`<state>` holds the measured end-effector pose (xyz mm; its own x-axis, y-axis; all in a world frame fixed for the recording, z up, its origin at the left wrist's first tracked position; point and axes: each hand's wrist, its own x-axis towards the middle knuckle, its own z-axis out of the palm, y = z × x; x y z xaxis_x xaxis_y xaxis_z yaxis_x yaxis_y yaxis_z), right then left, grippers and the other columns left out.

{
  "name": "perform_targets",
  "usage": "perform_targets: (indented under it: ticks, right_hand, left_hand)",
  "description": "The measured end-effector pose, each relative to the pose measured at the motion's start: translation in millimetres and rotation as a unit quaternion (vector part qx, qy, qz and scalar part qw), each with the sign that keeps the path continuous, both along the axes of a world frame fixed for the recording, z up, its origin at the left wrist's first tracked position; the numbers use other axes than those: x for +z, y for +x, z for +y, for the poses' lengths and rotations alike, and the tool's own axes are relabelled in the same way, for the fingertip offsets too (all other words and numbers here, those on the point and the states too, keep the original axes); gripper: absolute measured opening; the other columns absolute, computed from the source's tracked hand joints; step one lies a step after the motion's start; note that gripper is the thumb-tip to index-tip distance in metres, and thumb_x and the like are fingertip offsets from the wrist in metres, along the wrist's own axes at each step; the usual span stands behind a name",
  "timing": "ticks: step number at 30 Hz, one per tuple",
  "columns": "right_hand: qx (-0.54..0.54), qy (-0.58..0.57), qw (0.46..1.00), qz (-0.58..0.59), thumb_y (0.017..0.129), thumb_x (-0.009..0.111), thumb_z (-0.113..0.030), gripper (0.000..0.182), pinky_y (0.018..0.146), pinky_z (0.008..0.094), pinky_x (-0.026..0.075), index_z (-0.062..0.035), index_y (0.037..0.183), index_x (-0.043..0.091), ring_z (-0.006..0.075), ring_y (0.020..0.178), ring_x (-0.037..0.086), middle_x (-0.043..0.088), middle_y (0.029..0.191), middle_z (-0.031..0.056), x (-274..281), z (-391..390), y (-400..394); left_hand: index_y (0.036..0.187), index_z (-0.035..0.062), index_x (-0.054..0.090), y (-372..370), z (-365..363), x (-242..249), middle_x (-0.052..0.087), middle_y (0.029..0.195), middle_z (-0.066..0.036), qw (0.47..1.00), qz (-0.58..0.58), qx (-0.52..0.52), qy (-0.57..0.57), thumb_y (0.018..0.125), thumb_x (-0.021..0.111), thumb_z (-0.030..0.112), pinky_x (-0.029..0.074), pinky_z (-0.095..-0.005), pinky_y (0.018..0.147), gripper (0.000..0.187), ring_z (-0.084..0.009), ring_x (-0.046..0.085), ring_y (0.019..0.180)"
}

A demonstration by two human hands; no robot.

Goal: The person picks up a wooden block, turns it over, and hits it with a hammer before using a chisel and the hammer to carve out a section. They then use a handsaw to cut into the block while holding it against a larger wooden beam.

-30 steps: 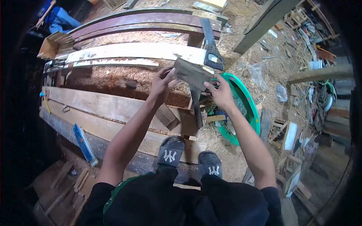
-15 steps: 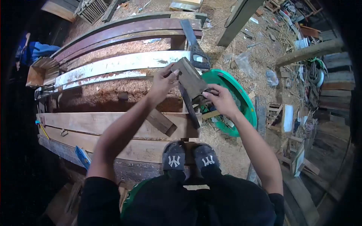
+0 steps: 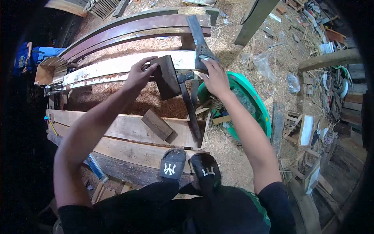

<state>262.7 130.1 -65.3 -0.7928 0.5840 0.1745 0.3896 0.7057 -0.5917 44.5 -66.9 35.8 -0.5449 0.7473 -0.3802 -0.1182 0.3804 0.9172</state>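
My left hand (image 3: 141, 75) is closed on the edge of a dark flat wood block (image 3: 167, 80), which it holds tilted above the benches. My right hand (image 3: 216, 78) has its fingers curled over the handle of a handsaw (image 3: 197, 33). The saw lies across the white board and the reddish beam, blade pointing away from me. Between my hands, a hammer (image 3: 191, 113) rests with its head partly behind the wood block. A second, smaller wood block (image 3: 157, 124) lies on the pale plank (image 3: 105, 124) nearer my feet.
At the right, a green basin (image 3: 255, 103) holds plastic and wood scraps. The white board (image 3: 113, 64) and the reddish beam (image 3: 132, 29) run leftward, with a wooden box (image 3: 48, 72) at the far left. A post (image 3: 255, 21) stands beyond. Wood shavings cover the ground.
My right hand has let go of the wood block and moved up to the saw handle. My left hand has carried the block leftward and turned it.
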Motion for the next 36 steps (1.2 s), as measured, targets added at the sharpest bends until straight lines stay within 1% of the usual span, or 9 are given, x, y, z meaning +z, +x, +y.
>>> perform_targets:
  ticks: [6, 10, 15, 16, 20, 23, 25, 31, 36]
  right_hand:
    - [0.062, 0.093, 0.975, -0.19, 0.083, 0.073, -0.025, 0.063, 0.103, 0.0609, 0.037, -0.0075, 0.139, 0.05, 0.0351, 0.125, 0.053, 0.055, 0.129, 0.0163, -14, 11, -2]
    - [0.058, 0.044, 0.978, -0.194, 0.081, 0.073, -0.021, 0.068, 0.102, 0.0559, 0.04, -0.0047, 0.141, 0.046, 0.0383, 0.124, 0.053, 0.052, 0.13, 0.0193, -22, 20, 7]
    - [-0.16, -0.229, 0.958, 0.072, 0.084, 0.064, -0.011, 0.035, 0.079, 0.0429, 0.053, 0.0025, 0.116, 0.061, 0.0395, 0.091, 0.067, 0.068, 0.096, 0.02, -49, 27, 33]
    - [-0.142, -0.259, 0.934, 0.199, 0.087, 0.062, -0.01, 0.023, 0.07, 0.0384, 0.051, 0.0038, 0.105, 0.064, 0.0268, 0.072, 0.064, 0.067, 0.079, 0.0154, -53, 26, 39]
    - [-0.215, -0.33, 0.902, 0.174, 0.092, 0.06, -0.009, 0.012, 0.061, 0.0304, 0.042, 0.002, 0.095, 0.06, 0.0104, 0.068, 0.048, 0.058, 0.073, 0.0046, -53, -21, 113]
    - [-0.225, -0.366, 0.881, 0.198, 0.096, 0.06, -0.014, 0.013, 0.06, 0.0282, 0.041, -0.0027, 0.09, 0.056, 0.01, 0.065, 0.047, 0.052, 0.07, 0.0, -28, -53, 151]
    - [-0.269, -0.486, 0.802, 0.219, 0.103, 0.055, -0.022, 0.02, 0.06, 0.0266, 0.042, -0.006, 0.091, 0.053, 0.01, 0.064, 0.047, 0.05, 0.071, -0.0015, -11, -64, 168]
    - [-0.283, -0.487, 0.762, 0.319, 0.107, 0.044, -0.033, 0.033, 0.062, 0.0262, 0.043, -0.0038, 0.094, 0.051, 0.0108, 0.07, 0.05, 0.05, 0.078, 0.0034, -8, -88, 179]
    - [-0.27, -0.489, 0.762, 0.326, 0.1, 0.044, -0.033, 0.035, 0.062, 0.0294, 0.043, -0.0009, 0.09, 0.049, 0.0161, 0.067, 0.049, 0.049, 0.076, 0.0073, -12, -97, 174]
  left_hand:
    - [0.134, 0.0068, 0.054, 44, 34, -46, 0.067, 0.112, -0.012, 0.997, -0.028, 0.065, 0.027, 0.102, 0.062, 0.019, 0.057, -0.0342, 0.081, 0.035, -0.0174, 0.066, 0.097]
    - [0.135, 0.0041, 0.053, 52, 61, -63, 0.066, 0.112, -0.013, 0.997, 0.004, 0.044, 0.064, 0.103, 0.061, 0.021, 0.057, -0.0336, 0.081, 0.037, -0.0175, 0.065, 0.099]
    - [0.134, 0.001, 0.055, 54, 94, -71, 0.067, 0.111, -0.013, 0.994, 0.031, 0.065, 0.078, 0.102, 0.061, 0.02, 0.055, -0.032, 0.082, 0.037, -0.0176, 0.065, 0.099]
    - [0.132, 0.0006, 0.057, 51, 101, -75, 0.068, 0.11, -0.013, 0.993, 0.065, 0.064, 0.078, 0.102, 0.061, 0.019, 0.054, -0.031, 0.083, 0.036, -0.0171, 0.065, 0.099]
    - [0.126, -0.0005, 0.062, 35, 132, -113, 0.07, 0.104, -0.009, 0.985, 0.139, 0.059, 0.089, 0.101, 0.061, 0.015, 0.052, -0.0294, 0.081, 0.03, -0.0146, 0.065, 0.095]
    - [0.125, 0.0017, 0.064, 34, 145, -133, 0.07, 0.1, -0.006, 0.981, 0.172, 0.031, 0.086, 0.103, 0.058, 0.015, 0.052, -0.031, 0.08, 0.026, -0.0132, 0.064, 0.094]
    - [0.122, 0.0058, 0.066, 38, 153, -137, 0.071, 0.099, -0.01, 0.968, 0.247, 0.026, 0.028, 0.097, 0.06, 0.01, 0.051, -0.0319, 0.078, 0.025, -0.0184, 0.067, 0.088]
    - [0.12, 0.0176, 0.065, 51, 173, -148, 0.07, 0.102, -0.012, 0.907, 0.416, 0.036, -0.046, 0.088, 0.058, 0.007, 0.041, -0.0505, 0.094, 0.034, -0.0387, 0.056, 0.105]
    - [0.123, 0.0208, 0.06, 57, 181, -143, 0.067, 0.111, -0.009, 0.885, 0.447, 0.003, -0.128, 0.085, 0.061, 0.011, 0.039, -0.0521, 0.095, 0.039, -0.0369, 0.053, 0.112]
